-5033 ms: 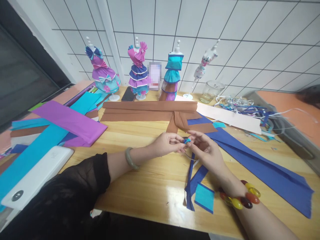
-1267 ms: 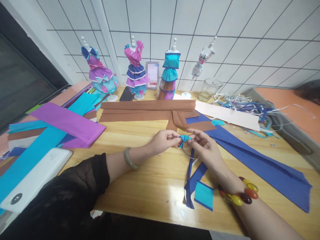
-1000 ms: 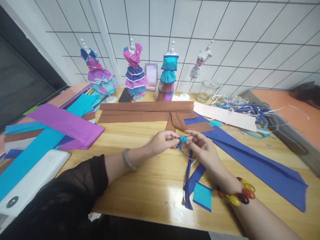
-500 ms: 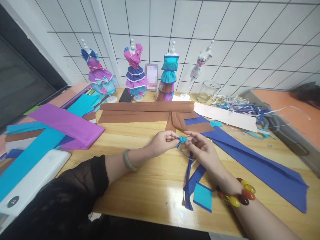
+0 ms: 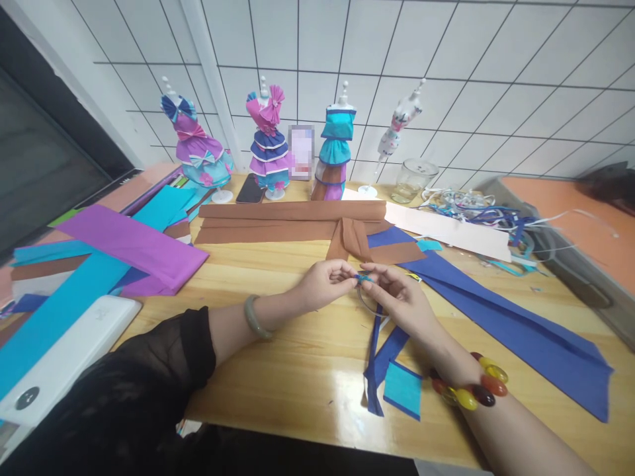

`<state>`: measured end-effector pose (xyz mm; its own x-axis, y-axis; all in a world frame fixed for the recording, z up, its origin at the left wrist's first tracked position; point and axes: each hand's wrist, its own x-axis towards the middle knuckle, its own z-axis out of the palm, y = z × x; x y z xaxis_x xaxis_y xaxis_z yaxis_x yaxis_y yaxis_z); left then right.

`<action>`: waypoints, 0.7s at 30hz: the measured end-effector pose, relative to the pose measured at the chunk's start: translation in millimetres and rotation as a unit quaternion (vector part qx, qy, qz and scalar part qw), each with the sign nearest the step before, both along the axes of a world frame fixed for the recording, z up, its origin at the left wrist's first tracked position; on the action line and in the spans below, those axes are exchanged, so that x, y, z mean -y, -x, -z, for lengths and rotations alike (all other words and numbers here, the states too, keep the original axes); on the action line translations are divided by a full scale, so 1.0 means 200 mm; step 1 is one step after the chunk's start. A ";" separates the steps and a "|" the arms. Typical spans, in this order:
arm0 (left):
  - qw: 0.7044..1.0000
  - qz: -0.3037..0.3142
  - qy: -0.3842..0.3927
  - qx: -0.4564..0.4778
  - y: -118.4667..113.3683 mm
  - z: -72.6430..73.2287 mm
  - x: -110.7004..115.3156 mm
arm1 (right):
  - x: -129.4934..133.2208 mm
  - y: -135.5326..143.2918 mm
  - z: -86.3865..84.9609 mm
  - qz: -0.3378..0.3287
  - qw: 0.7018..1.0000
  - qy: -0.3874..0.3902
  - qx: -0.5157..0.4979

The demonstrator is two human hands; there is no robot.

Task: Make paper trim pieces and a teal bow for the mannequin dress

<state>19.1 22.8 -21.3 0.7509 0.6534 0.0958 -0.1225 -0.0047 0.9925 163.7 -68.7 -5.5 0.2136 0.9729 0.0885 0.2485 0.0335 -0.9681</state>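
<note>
Between the fingertips of both hands is a small folded piece of teal fabric (image 5: 364, 278) with dark blue edging. My left hand (image 5: 327, 283) pinches its left end; my right hand (image 5: 401, 294) pinches the right end, so most of it is hidden. Under my right hand lies a thin clear ring (image 5: 366, 306), partly covered. Dark blue fabric strips (image 5: 389, 357) lie just below the hands. A teal square with blue borders (image 5: 403, 390) rests flat beside them, near my right wrist.
Brown fabric strips (image 5: 278, 231) lie behind my hands, a long blue strip (image 5: 520, 330) to the right. Purple fabric (image 5: 133, 248) and a white device (image 5: 74, 360) are on the left. Small dressed mannequins (image 5: 340, 142), a glass jar (image 5: 414, 180) and tangled ribbons (image 5: 476, 208) stand or lie at the back.
The teal piece's fanned folds, visible before, are now squeezed narrower and flatter between the fingertips. Both hands stay in nearly the same place.
</note>
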 end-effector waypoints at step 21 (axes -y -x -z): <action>0.983 0.022 0.181 -0.008 0.01 -0.05 -0.03 | -0.02 -0.03 -0.02 0.066 0.991 0.063 -0.099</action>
